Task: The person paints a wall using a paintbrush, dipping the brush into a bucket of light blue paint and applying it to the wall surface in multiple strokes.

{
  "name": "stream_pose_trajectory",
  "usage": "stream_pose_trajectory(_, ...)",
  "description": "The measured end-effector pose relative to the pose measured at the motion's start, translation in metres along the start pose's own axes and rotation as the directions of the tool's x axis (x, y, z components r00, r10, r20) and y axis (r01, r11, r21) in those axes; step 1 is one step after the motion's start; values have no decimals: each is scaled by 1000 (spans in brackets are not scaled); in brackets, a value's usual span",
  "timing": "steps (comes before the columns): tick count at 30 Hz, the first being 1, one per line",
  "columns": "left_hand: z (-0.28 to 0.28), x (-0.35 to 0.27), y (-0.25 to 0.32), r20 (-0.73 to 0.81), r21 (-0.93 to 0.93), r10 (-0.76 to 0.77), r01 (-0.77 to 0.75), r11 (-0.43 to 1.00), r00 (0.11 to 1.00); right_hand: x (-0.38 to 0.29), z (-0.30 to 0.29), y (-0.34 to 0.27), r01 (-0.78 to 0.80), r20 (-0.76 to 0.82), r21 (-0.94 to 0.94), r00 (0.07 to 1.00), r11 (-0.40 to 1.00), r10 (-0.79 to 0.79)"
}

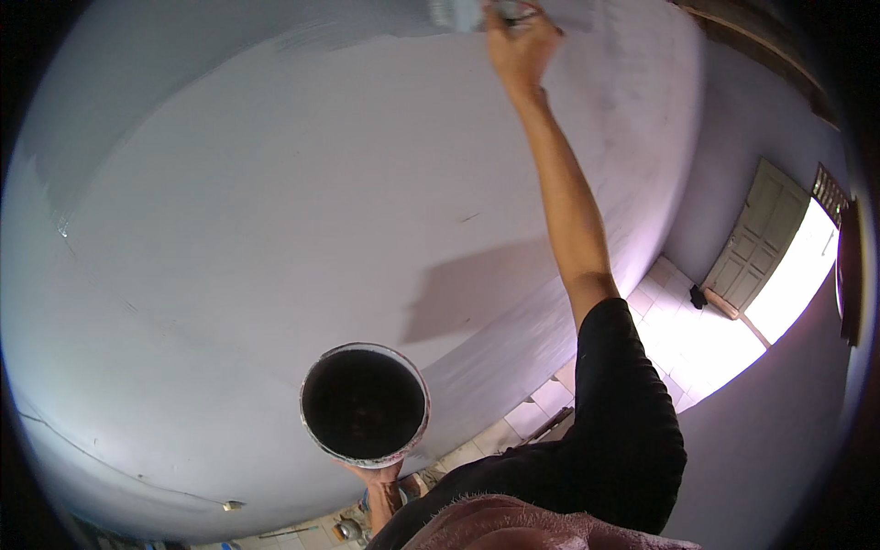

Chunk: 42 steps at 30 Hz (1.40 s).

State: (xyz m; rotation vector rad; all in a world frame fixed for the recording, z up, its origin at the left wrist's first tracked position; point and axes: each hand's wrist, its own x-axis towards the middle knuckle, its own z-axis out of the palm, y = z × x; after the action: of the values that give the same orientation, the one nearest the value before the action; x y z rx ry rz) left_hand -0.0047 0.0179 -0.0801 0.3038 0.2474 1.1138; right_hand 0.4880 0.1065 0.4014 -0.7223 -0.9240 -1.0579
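Note:
High on the plastered wall (330, 172), my right hand (526, 48) grips a paint brush (462, 15), blurred at the picture's top edge. Its pale bristles are at the lower edge of a darker, wet-looking grey band. My left hand (375, 472) holds a round bucket (425, 412) from below, in front of my body. The bucket has a paint-smeared white rim and dark liquid inside. Most of the left hand is hidden under the bucket.
At the right, a panelled wooden door (760, 234) stands ajar beside a bright doorway. A dark beam (756, 45) runs at the upper right. Light floor tiles (495, 438) lie below, with a kettle (350, 529) at the bottom. A cable leads to a small wall box (232, 506).

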Motion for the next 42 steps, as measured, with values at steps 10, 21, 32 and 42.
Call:
stream_pose_trajectory(10,-13,16,7,-6,44,-42,42,998,999,-67,95,-127,247,-26,238,968,939,-248)
stream_pose_trajectory(21,-26,18,7,-9,12,-26,26,1000,1000,-25,5,0,-118,105,279,990,953,92)
stream_pose_trajectory(32,-38,23,7,-49,-22,4,-5,1000,999,-54,81,-91,275,-71,-55,958,960,-278)
stream_pose_trajectory(42,-43,26,-5,-89,-35,38,-42,999,995,-68,107,-132,84,120,400,982,913,-143)
